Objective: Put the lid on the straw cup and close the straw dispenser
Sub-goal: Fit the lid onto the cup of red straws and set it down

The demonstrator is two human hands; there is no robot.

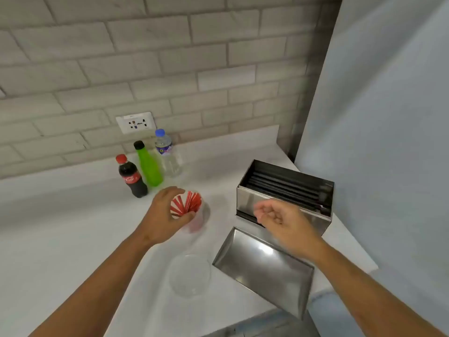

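Observation:
A clear straw cup [198, 221] full of red-and-white straws [187, 204] stands mid-counter. My left hand [165, 215] wraps around its left side and grips it. The cup's clear lid [190, 276] lies flat on the counter nearer to me. To the right stands the steel straw dispenser [284, 193], open on top, with black straws inside. Its steel cover [264, 266] lies upside down on the counter in front of it. My right hand [281, 216] hovers in front of the dispenser, blurred, fingers loosely curled, holding nothing.
A cola bottle [132, 177], a green bottle [148, 165] and a water bottle [167, 153] stand at the back by the tiled wall, below a wall socket [134, 122]. A pale wall panel [379, 142] rises right of the dispenser. The counter edge runs near the cover.

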